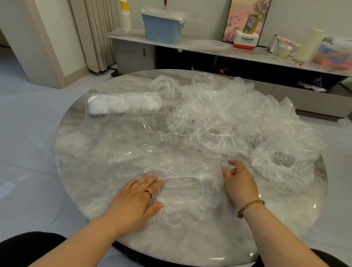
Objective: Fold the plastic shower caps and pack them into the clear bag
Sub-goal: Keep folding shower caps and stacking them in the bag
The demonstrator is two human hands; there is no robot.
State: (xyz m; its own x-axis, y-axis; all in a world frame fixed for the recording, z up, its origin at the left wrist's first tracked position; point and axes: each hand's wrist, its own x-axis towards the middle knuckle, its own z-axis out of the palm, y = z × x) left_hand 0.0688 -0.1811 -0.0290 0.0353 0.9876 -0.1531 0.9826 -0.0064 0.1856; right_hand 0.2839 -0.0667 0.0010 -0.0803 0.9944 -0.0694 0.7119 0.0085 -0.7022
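A round marble bench (75, 158) is standing in front of the seated person, and both bare hands are working near its front rim. One shower cap (181, 193) is lying flattened between them. The left grip (133, 197) is released, its fingers straight and pressing flat on the cap's left edge. The right grip (240, 183) is touching the cap's right edge with bent fingers; I cannot tell whether it is pinching the film.

A strip of bare marble is showing between this cap and the near rim, and more along the left rim. One clear bag (120, 135) is lying flat left of centre, reaching toward the far side. One white roll of packed caps (125, 103) is sitting at its far end, apparently inside it.

The right half is crowding up. One heap of loose caps (230, 114) is spreading there, too tangled to count. One single cap (283, 169) is lying just beside the right rim, near the right grip. One more crumpled cap (165, 87) is sitting at the far side, between the roll and the heap.

Beyond the bench, a shelf (207, 45) is carrying one blue box (160, 29) and one stack of paper cups (125, 18).
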